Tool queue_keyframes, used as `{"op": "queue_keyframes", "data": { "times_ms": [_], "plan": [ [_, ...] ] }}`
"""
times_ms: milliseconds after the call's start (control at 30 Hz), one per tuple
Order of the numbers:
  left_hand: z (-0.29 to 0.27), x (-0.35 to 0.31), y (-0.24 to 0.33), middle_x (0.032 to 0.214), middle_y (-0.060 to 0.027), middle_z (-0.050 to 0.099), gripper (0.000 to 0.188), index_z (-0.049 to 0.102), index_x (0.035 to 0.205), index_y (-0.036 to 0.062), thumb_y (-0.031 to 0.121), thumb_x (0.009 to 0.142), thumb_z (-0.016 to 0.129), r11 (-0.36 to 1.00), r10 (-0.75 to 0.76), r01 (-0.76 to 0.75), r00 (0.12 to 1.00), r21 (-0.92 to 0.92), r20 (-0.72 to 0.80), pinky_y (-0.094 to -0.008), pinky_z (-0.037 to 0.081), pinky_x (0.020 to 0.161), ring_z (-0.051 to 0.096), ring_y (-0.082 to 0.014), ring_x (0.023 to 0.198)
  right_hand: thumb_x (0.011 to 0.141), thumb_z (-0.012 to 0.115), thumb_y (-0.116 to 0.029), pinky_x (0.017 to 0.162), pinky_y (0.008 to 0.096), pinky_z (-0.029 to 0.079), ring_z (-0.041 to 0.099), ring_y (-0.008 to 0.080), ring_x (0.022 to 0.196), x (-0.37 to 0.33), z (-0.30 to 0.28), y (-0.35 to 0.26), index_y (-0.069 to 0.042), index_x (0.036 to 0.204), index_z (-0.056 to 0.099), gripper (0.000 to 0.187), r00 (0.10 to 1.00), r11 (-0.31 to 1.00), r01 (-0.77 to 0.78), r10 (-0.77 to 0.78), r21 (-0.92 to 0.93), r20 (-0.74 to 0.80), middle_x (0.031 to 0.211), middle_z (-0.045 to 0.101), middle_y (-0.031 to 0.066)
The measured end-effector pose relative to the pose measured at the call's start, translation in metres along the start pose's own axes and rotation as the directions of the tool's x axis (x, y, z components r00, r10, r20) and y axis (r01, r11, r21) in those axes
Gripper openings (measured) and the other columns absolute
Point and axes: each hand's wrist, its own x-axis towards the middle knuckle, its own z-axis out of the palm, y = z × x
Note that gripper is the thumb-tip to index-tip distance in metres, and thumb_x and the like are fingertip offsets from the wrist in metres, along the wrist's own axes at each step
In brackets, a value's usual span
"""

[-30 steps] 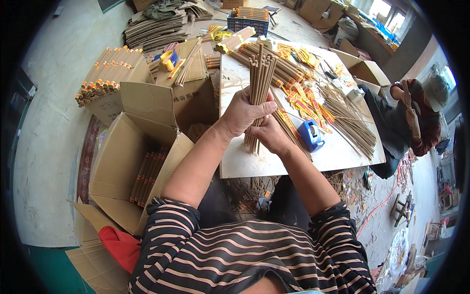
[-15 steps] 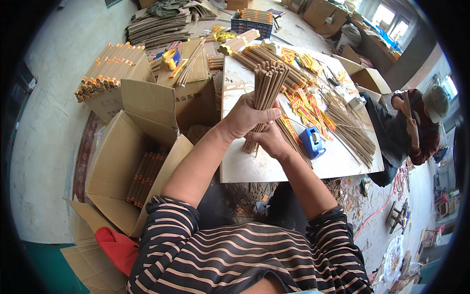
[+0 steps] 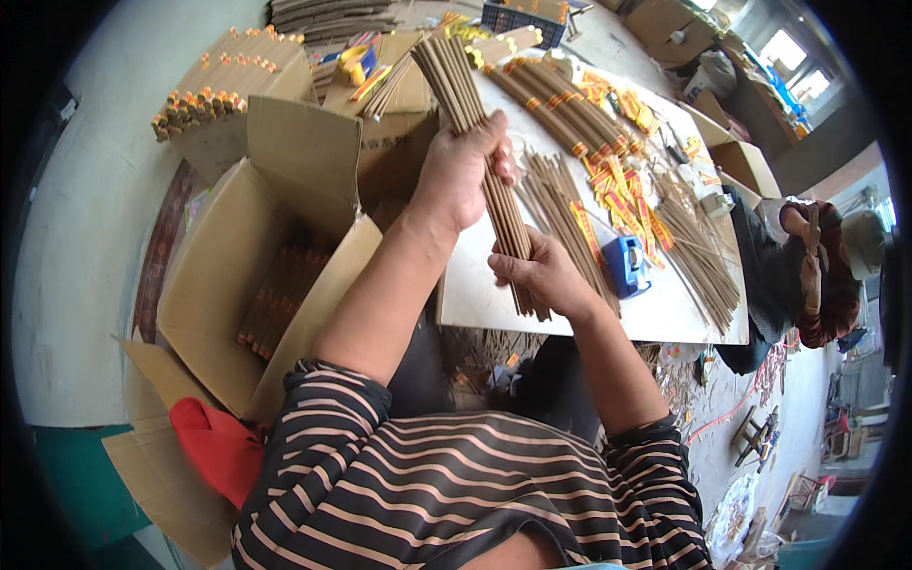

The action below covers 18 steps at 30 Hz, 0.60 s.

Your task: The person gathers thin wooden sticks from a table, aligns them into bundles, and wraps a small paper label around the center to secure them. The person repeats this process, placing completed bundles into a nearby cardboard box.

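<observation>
Head view: L hand grips the stick bundle above its middle, fingers mostly hidden behind it; R hand holds it nr the lower end, thumb across the front, fingertips partly out of sight. Bundle is over the near left part of the white table, tilted w/ top end far left; can't tell if its bottom touches the tabletop. Sticks are thin, straight, brown, matte, w/ blunt ends.

Inside the open cardboard box at left it's dark, so the banded rolls there are hard to make out. Far crate, blue plastic lattice, is cut off by the top edge. Co-worker at far right is small nr the dark lens rim; sticks in their hands, details unclear.

On table, right of R hand: glossy blue tape dispenser, flat red-and-yellow strips in an overlapping heap, loose sticks fanned out.
</observation>
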Motion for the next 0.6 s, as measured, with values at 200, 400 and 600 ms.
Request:
{"op": "queue_keyframes", "data": {
  "times_ms": [200,400,600],
  "plan": [
    [-0.054,-0.002,-0.028,0.065,0.0002,0.047,0.025,0.052,0.082,0.0087,0.031,0.085,0.063,0.821,-0.25,0.355,0.928,-0.446,0.277,-0.0257,0.04,0.056,0.045,-0.0108,0.056,0.084,0.063,-0.012,0.037,0.0222,0.041,0.048,0.0105,0.042,-0.03,0.012,0.006,-0.003,0.084,0.051,0.015,0.883,0.728,-0.456,0.298,0.512,0.362,0.058,0.048,0.001],
    [-0.053,-0.019,-0.066,0.073,-0.0077,0.055,0.037,0.044,0.099,0.0087,0.019,0.077,0.072,0.997,-0.073,0.075,0.956,-0.004,-0.285,-0.0321,0.051,0.055,0.058,-0.0181,0.06,0.082,0.063,-0.018,0.048,0.0368,0.045,0.055,0.0287,0.051,-0.025,0.013,0.04,0.0,0.08,0.048,0.023,0.962,0.847,-0.241,0.142,-0.475,-0.235,0.058,0.053,0.0141],
    [-0.062,-0.019,-0.079,0.07,-0.0047,0.051,0.016,0.048,0.092,0.0079,0.005,0.082,0.06,0.952,-0.209,0.149,0.955,-0.266,-0.209,-0.0304,0.045,0.049,0.051,-0.0151,0.054,0.08,0.066,-0.023,0.054,0.0359,0.047,0.059,0.0265,0.055,-0.024,0.008,0.034,0.001,0.083,0.049,0.03,0.943,0.849,-0.33,0.275,-0.412,-0.189,0.065,0.057,0.0143]
  ]
}}
